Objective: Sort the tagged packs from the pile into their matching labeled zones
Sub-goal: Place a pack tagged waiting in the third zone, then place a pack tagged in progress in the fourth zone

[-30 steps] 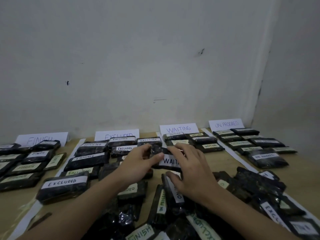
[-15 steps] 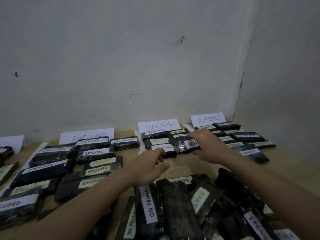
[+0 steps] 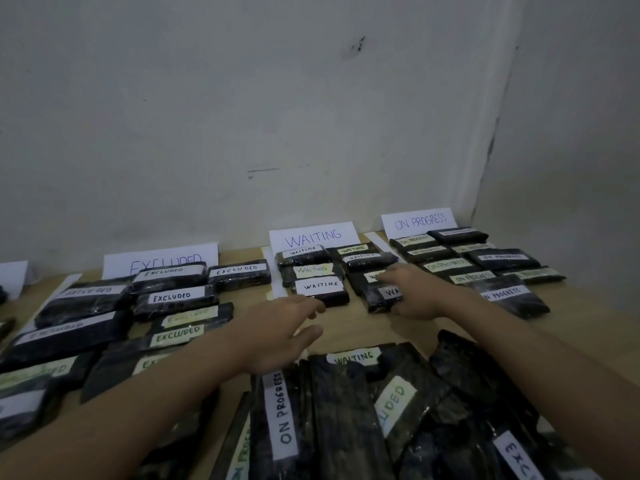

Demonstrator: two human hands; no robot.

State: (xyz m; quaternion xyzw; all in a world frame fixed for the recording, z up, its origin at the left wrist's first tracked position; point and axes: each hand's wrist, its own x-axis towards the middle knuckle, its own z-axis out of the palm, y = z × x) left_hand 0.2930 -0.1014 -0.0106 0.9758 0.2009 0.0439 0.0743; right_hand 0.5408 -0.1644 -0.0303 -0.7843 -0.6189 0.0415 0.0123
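A black pack tagged WAITING (image 3: 379, 297) lies on the table at the near right of the WAITING zone, in front of the WAITING sign (image 3: 313, 234). My right hand (image 3: 414, 292) holds its right end, fingers across the top and thumb at the near edge. Several other WAITING packs (image 3: 320, 287) lie in two columns there. My left hand (image 3: 277, 329) hovers open above the bare wood, between that zone and the pile (image 3: 346, 417) of mixed tagged packs at the bottom centre. It holds nothing.
Several packs lie before the EXCLUDED sign (image 3: 161, 263) at left and the ON PROGRESS sign (image 3: 419, 220) at right. White paper strips (image 3: 381, 241) divide the zones. Another sign (image 3: 12, 277) shows at the far left edge. White walls close the back and right.
My right hand has brought the WAITING pack down onto the table in the WAITING zone. My left hand has drifted forward a little, still holding nothing.
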